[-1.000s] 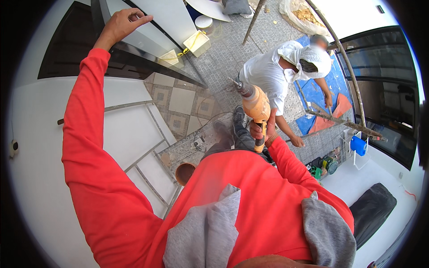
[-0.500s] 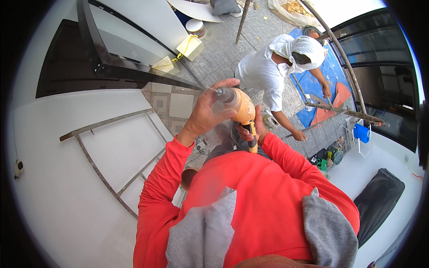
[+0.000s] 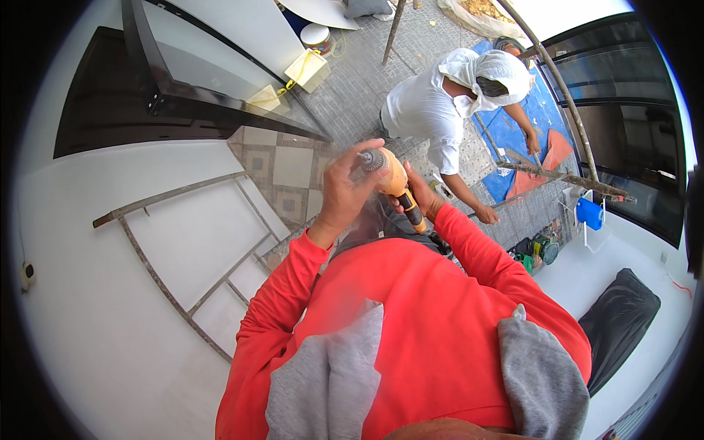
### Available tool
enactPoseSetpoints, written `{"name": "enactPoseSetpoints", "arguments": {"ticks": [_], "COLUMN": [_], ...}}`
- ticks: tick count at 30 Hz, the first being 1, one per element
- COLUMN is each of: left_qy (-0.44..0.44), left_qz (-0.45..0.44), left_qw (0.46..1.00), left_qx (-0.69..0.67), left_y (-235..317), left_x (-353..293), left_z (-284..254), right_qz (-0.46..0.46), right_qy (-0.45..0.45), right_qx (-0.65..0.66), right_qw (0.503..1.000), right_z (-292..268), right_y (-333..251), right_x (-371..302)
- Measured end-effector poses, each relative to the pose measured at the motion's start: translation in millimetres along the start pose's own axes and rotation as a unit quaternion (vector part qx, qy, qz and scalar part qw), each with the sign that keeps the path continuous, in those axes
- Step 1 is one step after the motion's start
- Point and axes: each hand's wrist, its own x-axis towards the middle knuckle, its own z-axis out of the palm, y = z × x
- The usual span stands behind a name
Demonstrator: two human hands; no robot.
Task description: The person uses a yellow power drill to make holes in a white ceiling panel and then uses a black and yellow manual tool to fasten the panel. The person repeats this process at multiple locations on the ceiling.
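Observation:
A yellow-orange power drill [image 3: 397, 178] with a black-banded handle is in front of my chest, its grey chuck [image 3: 372, 159] toward the upper left. My left hand [image 3: 342, 192] is closed about the chuck end, thumb on the near side and fingertips past the far side. A small tip sticks out of the chuck; whether it is a bit, I cannot tell. My right hand [image 3: 424, 196] grips the drill at the top of its handle, partly hidden behind the tool. Red sleeves cover both my forearms.
A co-worker in a white shirt [image 3: 416, 103] and head cloth bends over a blue sheet [image 3: 539, 110] and wooden poles. A dark metal beam [image 3: 220, 110] reaches in from upper left. A ladder-like frame [image 3: 158, 275] leans by the left wall. A blue container [image 3: 589, 213] hangs at right.
The drill has tilted, its handle end swinging to the right and its chuck now turned more toward me. My left hand has shifted slightly left along with it.

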Motion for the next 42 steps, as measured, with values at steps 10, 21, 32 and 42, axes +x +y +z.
{"name": "enactPoseSetpoints", "arguments": {"ticks": [10, 21, 32, 42], "left_qy": [-0.051, 0.004, 0.03, -0.008], "left_qz": [-0.035, -0.032, -0.05, -0.067], "left_qw": [0.996, 0.999, 0.997, 0.995], "left_qx": [0.059, 0.044, 0.055, 0.069], "left_y": [-10, -18, -16, -21], "left_x": [-21, -25, -27, -30], "left_z": [4, 20, 24, 16], "right_qz": [0.159, -0.087, 0.108, 0.073], "right_qy": [-0.091, -0.029, 0.004, -0.02], "right_qx": [0.302, -0.089, 0.176, 0.14], "right_qw": [0.936, 0.992, 0.978, 0.987], "right_z": [-19, 23, 25, 17], "right_y": [62, -9, 5, 19], "right_x": [-12, -25, -22, -19]}}
